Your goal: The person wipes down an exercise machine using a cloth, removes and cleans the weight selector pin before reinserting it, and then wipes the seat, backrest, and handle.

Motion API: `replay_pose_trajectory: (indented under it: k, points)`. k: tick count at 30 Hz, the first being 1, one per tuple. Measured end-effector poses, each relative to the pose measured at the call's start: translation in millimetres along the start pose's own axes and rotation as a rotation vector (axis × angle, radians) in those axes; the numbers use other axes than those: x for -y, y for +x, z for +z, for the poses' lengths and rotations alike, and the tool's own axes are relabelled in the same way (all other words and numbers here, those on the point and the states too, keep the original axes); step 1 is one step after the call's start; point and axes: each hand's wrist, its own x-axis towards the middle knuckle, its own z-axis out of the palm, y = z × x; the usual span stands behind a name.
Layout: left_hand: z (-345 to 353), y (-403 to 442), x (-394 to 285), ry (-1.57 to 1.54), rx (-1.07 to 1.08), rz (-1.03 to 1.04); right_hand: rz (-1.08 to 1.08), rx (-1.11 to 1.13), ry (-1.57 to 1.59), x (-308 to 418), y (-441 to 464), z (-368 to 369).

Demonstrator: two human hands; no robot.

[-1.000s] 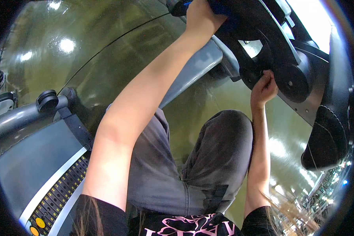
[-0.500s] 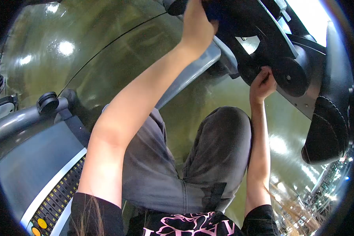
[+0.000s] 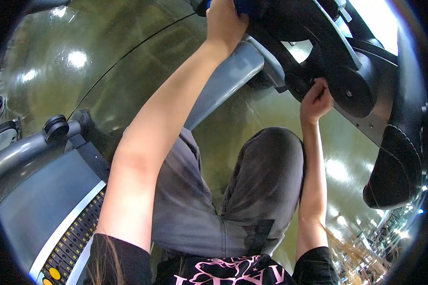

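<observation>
At the top of the view my left hand [image 3: 225, 21] is closed over a blue cloth-like thing [image 3: 245, 6]; most of it is hidden by the hand and the frame's edge. It lies against the dark upper part of an exercise machine. My right hand [image 3: 317, 101] is lower and to the right, its fingers curled in at a black round pivot disc [image 3: 296, 87] of the machine. A second, larger black disc [image 3: 349, 93] is just right of those fingers. Whatever the right fingers grip is hidden.
A grey machine beam [image 3: 226, 83] runs below my left forearm. On the right hangs a stitched black pad [image 3: 394, 166]. At lower left stands a grey housing [image 3: 47, 194] with a numbered weight stack [image 3: 73, 237] and yellow knobs [image 3: 54, 273]. A thin cable [image 3: 128, 56] crosses the shiny floor.
My left hand has moved left and slightly up, and more of the blue thing shows beside it. My right hand has stayed almost in place at the pivot.
</observation>
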Motion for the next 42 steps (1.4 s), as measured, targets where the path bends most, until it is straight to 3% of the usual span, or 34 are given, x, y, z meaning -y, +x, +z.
replay_pose_trajectory:
  k: [4,6,9,12,16,18,24,27,30,31,34,35,38,42]
  points:
    - [2.2,-6.4,60.6,0.052,0.093,-0.351,0.003,0.033,0.002,-3.1,-1.9,-2.3]
    - [8.7,-26.7,64.0,-0.323,0.177,-0.917,-0.053,0.009,-0.036,-5.1,-0.3,-1.1]
    - [16.0,-41.4,52.4,-0.812,0.224,-1.173,0.004,0.015,-0.009,-2.2,-3.2,-1.4]
    - [27.9,-51.1,50.5,-1.183,0.111,-1.281,-0.012,0.025,-0.015,0.1,-0.6,-3.3]
    - [31.0,-51.3,33.6,-1.234,0.017,-1.423,-0.155,-0.009,-0.071,-2.2,2.2,-3.5]
    - [30.2,-48.3,30.6,-1.173,0.021,-1.432,-0.125,-0.015,-0.066,-3.9,-0.3,-2.1]
    - [33.3,-47.7,27.3,-0.969,-0.129,-1.344,-0.138,-0.023,-0.061,-5.3,0.3,-0.6]
    - [34.0,-40.9,25.3,-0.874,-0.345,-1.142,-0.136,-0.027,-0.049,-4.0,1.2,-0.9]
    - [25.4,-32.3,59.6,-0.622,-0.156,-0.865,-0.044,0.008,-0.021,0.7,-0.1,-2.5]
    - [15.3,-23.6,43.1,-0.612,-0.085,-0.792,0.003,0.026,-0.008,1.6,-0.2,-3.6]
    - [11.3,-13.7,18.1,-0.153,-0.066,-0.603,-0.072,0.016,-0.075,-1.2,1.3,-3.4]
    - [19.9,-26.7,40.6,0.072,-0.046,-0.423,-0.046,0.018,-0.055,-1.2,0.6,-2.8]
    - [19.5,-42.6,22.4,0.126,0.006,-0.182,-0.027,0.012,-0.031,-0.7,0.7,-3.4]
    - [26.2,-61.8,-6.5,0.07,0.04,-0.089,-0.064,-0.003,-0.049,-0.2,1.3,-2.0]
